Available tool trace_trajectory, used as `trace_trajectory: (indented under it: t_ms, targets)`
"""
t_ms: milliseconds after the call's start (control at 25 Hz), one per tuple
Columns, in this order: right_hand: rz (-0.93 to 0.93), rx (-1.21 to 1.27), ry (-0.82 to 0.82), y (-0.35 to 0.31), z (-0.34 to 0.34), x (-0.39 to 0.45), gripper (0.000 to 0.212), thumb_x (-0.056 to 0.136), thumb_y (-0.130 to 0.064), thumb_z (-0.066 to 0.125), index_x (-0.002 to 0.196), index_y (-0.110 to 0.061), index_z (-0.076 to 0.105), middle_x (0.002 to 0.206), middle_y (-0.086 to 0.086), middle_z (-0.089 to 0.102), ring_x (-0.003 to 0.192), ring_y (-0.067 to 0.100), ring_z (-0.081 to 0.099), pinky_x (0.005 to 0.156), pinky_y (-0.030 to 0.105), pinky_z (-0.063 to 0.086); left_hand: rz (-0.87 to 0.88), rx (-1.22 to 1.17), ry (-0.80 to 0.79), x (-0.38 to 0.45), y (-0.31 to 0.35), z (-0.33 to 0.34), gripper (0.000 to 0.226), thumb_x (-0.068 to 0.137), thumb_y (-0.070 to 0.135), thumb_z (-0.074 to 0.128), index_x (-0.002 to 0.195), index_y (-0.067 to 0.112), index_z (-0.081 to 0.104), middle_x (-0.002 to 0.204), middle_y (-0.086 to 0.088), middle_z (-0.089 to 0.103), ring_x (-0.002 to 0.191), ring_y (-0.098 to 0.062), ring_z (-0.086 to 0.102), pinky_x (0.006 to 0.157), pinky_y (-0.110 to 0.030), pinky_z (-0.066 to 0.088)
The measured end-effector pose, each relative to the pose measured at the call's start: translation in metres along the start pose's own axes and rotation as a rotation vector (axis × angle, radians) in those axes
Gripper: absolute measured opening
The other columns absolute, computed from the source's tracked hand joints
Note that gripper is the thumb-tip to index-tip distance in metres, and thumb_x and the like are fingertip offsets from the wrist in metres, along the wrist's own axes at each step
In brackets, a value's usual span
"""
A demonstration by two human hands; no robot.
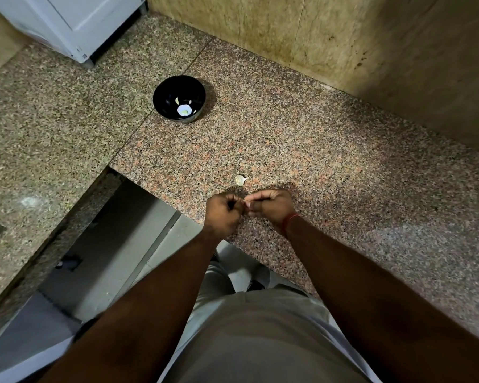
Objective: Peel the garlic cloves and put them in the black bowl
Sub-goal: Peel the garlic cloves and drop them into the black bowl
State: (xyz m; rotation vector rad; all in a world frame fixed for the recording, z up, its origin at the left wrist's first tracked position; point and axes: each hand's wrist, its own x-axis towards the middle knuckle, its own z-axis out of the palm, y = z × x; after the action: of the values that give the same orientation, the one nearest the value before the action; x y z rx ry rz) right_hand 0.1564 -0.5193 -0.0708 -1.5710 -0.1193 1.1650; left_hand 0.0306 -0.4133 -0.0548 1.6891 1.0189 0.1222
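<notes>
Two hands meet over the near edge of the desk (329,167), fingers curled inward, knuckles up. The left hand (224,214) and right hand (271,207) touch at the fingertips, and a small pale sliver shows between them at the join; both grips are closed tight in a pinch on it. It looks like a garlic clove (245,201), though it is too small to be sure. A red thread (289,222) circles the right wrist.

Just beyond the hands, at 12 o'clock, a second clove (240,180) lies alone on the speckled granite, pale skin on, apart from both hands.

Well further off, at 11 o'clock, the black bowl (163,102) stands upright on the desk. Pale pieces lie in its bottom.

At far 10 o'clock stands a white appliance (75,23). A tan wall (343,37) runs behind, from 12 to 2 o'clock.
</notes>
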Motion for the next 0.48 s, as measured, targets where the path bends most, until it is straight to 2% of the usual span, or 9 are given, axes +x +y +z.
trace_trajectory:
  t_ms: [120,240,320,400,480]
  targets:
    - [0.005,0.012,-0.004,0.0003,0.0007,0.0001,0.017,0.08,0.008,0.078,0.096,0.001,0.075,0.095,0.021,0.077,0.083,0.033,0.073,0.075,0.041,0.064,0.045,0.028,0.039,-0.0013,0.0003,0.0009,0.021,0.096,0.006,0.065,0.077,0.012,0.072,0.068,-0.009,0.07,0.052,-0.021,0.06,0.05,-0.036,0.053]
    - [0.015,0.028,-0.02,-0.0007,0.0015,-0.0014,0.017,0.081,0.009,0.077,0.095,0.0,0.075,0.097,0.023,0.076,0.083,0.032,0.072,0.076,0.042,0.064,0.01,-0.063,0.051,-0.0033,-0.0002,0.0014,0.015,0.096,0.004,0.065,0.083,0.003,0.072,0.07,-0.016,0.07,0.047,-0.019,0.058,0.044,-0.031,0.049]
    - [0.012,0.028,-0.035,-0.0006,0.0014,-0.0017,0.022,0.081,0.009,0.076,0.099,-0.003,0.076,0.098,0.022,0.076,0.084,0.032,0.072,0.078,0.045,0.064,-0.02,-0.095,0.049,-0.0045,0.0011,0.0008,0.013,0.096,0.003,0.065,0.085,0.002,0.072,0.07,-0.014,0.07,0.044,-0.015,0.056,0.042,-0.027,0.046]
    - [0.003,0.026,-0.064,-0.0014,0.0011,-0.0023,0.031,0.082,0.01,0.075,0.108,-0.008,0.076,0.1,0.02,0.076,0.084,0.03,0.072,0.083,0.048,0.063,-0.027,-0.102,0.031,-0.004,0.0014,-0.0008,0.014,0.096,0.003,0.065,0.085,0.006,0.072,0.069,-0.009,0.069,0.046,-0.015,0.056,0.043,-0.029,0.047]
    - [-0.008,0.019,-0.095,-0.0036,0.0004,-0.0037,0.033,0.085,0.011,0.071,0.109,-0.009,0.076,0.102,0.02,0.076,0.084,0.028,0.072,0.081,0.044,0.063,-0.048,-0.138,0.011,-0.003,0.0005,-0.0024,0.013,0.096,0.004,0.065,0.086,0.006,0.072,0.066,-0.007,0.068,0.047,-0.017,0.056,0.044,-0.032,0.049]
